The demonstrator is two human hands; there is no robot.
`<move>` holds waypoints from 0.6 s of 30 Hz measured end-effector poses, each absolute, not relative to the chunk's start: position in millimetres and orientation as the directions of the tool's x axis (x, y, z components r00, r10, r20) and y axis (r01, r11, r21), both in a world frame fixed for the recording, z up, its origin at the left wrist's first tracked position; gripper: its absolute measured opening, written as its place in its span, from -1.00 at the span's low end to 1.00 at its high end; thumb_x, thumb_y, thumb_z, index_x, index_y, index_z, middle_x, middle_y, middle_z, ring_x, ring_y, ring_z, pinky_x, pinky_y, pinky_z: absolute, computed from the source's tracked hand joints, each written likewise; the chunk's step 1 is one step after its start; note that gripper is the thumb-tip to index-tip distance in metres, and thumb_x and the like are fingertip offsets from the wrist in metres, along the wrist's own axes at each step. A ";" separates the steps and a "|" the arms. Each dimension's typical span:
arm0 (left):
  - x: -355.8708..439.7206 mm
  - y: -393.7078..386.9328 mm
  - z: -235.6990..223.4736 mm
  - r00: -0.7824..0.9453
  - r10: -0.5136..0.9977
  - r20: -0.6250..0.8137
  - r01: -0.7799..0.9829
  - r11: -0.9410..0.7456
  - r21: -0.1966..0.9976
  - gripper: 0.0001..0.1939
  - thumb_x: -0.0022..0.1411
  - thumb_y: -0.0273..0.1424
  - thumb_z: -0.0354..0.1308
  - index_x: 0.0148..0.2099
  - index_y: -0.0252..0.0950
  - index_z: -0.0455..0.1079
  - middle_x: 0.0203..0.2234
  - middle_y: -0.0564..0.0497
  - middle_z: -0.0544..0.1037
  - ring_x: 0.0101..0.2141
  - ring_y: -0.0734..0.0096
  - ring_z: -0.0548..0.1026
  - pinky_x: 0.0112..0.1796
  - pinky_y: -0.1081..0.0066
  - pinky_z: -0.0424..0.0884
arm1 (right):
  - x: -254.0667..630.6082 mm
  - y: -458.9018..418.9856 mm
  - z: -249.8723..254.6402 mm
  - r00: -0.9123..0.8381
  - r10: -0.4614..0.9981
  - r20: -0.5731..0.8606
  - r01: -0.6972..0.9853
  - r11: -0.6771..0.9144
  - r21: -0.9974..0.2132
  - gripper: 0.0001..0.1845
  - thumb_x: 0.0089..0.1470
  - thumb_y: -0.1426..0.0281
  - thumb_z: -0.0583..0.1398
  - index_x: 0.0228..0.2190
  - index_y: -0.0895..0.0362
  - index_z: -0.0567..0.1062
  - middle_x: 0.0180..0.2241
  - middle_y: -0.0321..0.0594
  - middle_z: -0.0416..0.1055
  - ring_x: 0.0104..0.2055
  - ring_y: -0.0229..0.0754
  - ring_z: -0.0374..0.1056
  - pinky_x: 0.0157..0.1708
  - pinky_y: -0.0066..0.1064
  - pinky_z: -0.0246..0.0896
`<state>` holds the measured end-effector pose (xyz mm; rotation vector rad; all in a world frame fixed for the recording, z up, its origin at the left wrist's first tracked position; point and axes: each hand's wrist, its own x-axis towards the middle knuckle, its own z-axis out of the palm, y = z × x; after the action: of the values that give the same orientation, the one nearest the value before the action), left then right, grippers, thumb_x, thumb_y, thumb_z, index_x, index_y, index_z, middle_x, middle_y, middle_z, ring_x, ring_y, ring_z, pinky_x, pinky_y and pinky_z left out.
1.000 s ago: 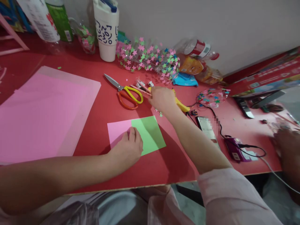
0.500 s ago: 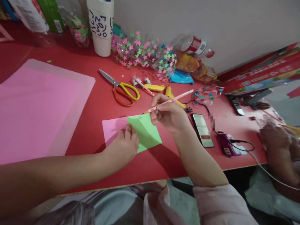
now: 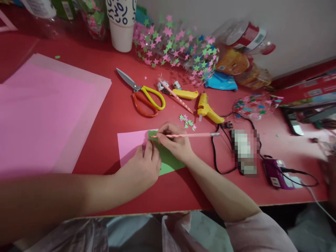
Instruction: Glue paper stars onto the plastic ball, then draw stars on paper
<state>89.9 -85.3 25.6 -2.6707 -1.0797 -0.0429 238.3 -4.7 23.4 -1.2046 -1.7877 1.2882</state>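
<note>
A small pink paper (image 3: 130, 145) and a green paper (image 3: 168, 161) lie side by side on the red table (image 3: 110, 115). My left hand (image 3: 143, 168) rests on them with its fingers curled, pressing down at the seam. My right hand (image 3: 175, 141) pinches a pink pencil (image 3: 194, 134), which lies almost level. Its tip touches the top left corner of the green paper, just beyond my left fingertips.
Yellow-and-orange scissors (image 3: 144, 96), a yellow craft knife (image 3: 185, 93), a second pink pencil (image 3: 175, 96) and a yellow glue gun (image 3: 207, 111) lie behind the papers. Large pink sheets (image 3: 44, 112) fill the left. A phone (image 3: 244, 150), cables and a star-covered bottle (image 3: 181, 52) sit right and back.
My right hand picked the pink pencil up from near the scissors, brought it back and lowered its tip onto the green paper. My left hand stayed on the papers.
</note>
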 end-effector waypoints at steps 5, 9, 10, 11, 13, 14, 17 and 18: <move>88.3 -86.3 25.9 0.732 0.671 0.121 0.678 -0.699 -0.226 -0.63 0.30 -0.44 0.04 0.03 -0.64 0.41 -0.05 -0.49 0.49 -0.03 -0.13 0.49 -0.14 0.16 0.47 | 242.9 -4.6 24.8 -0.434 0.900 0.029 0.380 0.212 -0.900 -0.97 -0.05 0.46 0.17 -0.48 0.11 0.38 -0.53 -0.35 0.36 -0.51 -0.35 0.24 -0.53 -0.49 0.11; 87.3 -86.7 25.9 0.735 0.660 0.154 0.676 -0.695 -0.246 -0.63 0.34 -0.42 0.00 0.00 -0.65 0.43 -0.07 -0.48 0.50 -0.05 -0.11 0.50 -0.16 0.16 0.47 | 244.6 -1.6 23.2 -0.408 0.912 0.034 0.410 0.217 -0.886 -0.92 -0.06 0.46 0.17 -0.54 0.11 0.36 -0.57 -0.38 0.34 -0.56 -0.37 0.18 -0.56 -0.50 0.07; 87.3 -86.6 26.1 0.736 0.658 0.158 0.674 -0.695 -0.248 -0.63 0.34 -0.42 -0.01 -0.01 -0.65 0.43 -0.07 -0.48 0.51 -0.06 -0.10 0.51 -0.17 0.17 0.47 | 244.7 -0.7 22.4 -0.413 0.910 0.037 0.407 0.221 -0.886 -0.91 -0.05 0.46 0.16 -0.55 0.10 0.35 -0.57 -0.38 0.33 -0.56 -0.38 0.17 -0.56 -0.50 0.06; 87.3 -86.3 26.3 0.738 0.656 0.157 0.672 -0.697 -0.250 -0.63 0.34 -0.42 -0.01 -0.01 -0.65 0.43 -0.08 -0.48 0.51 -0.07 -0.10 0.51 -0.18 0.17 0.48 | 244.8 0.1 21.7 -0.420 0.907 0.041 0.404 0.227 -0.886 -0.91 -0.05 0.46 0.16 -0.55 0.10 0.35 -0.57 -0.38 0.33 -0.56 -0.38 0.16 -0.56 -0.50 0.05; 87.2 -85.8 26.9 0.745 0.650 0.148 0.664 -0.704 -0.253 -0.63 0.35 -0.42 -0.01 -0.01 -0.65 0.43 -0.08 -0.47 0.51 -0.07 -0.10 0.52 -0.18 0.17 0.48 | 245.0 1.2 20.4 -0.433 0.901 0.035 0.408 0.230 -0.883 -0.91 -0.05 0.46 0.16 -0.55 0.10 0.34 -0.57 -0.39 0.32 -0.56 -0.38 0.15 -0.55 -0.50 0.04; 87.1 -85.6 27.3 0.750 0.646 0.141 0.658 -0.708 -0.256 -0.63 0.34 -0.41 -0.01 0.00 -0.65 0.43 -0.08 -0.46 0.52 -0.07 -0.10 0.52 -0.19 0.17 0.49 | 245.1 1.5 20.0 -0.435 0.900 0.028 0.411 0.226 -0.883 -0.91 -0.05 0.45 0.16 -0.55 0.10 0.34 -0.57 -0.39 0.32 -0.56 -0.38 0.15 -0.55 -0.50 0.04; 86.9 -85.4 28.3 0.756 0.640 0.134 0.650 -0.713 -0.264 -0.64 0.34 -0.41 0.00 -0.02 -0.63 0.44 -0.09 -0.44 0.53 -0.07 -0.10 0.52 -0.19 0.18 0.50 | 245.0 1.4 20.0 -0.438 0.899 0.012 0.408 0.211 -0.888 -0.91 -0.04 0.45 0.15 -0.55 0.10 0.34 -0.57 -0.38 0.32 -0.56 -0.37 0.15 -0.54 -0.49 0.04; 86.9 -85.4 28.6 0.756 0.640 0.139 0.651 -0.712 -0.263 -0.64 0.34 -0.41 0.00 -0.03 -0.62 0.45 -0.10 -0.44 0.53 -0.08 -0.10 0.52 -0.20 0.19 0.50 | 244.9 1.2 20.3 -0.439 0.898 0.010 0.404 0.208 -0.891 -0.91 -0.04 0.45 0.15 -0.55 0.10 0.34 -0.57 -0.39 0.32 -0.56 -0.37 0.15 -0.54 -0.49 0.04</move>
<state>86.9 -85.4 28.6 -2.6584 -1.0031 -0.0534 244.9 1.2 20.3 -1.2043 -1.9426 1.1818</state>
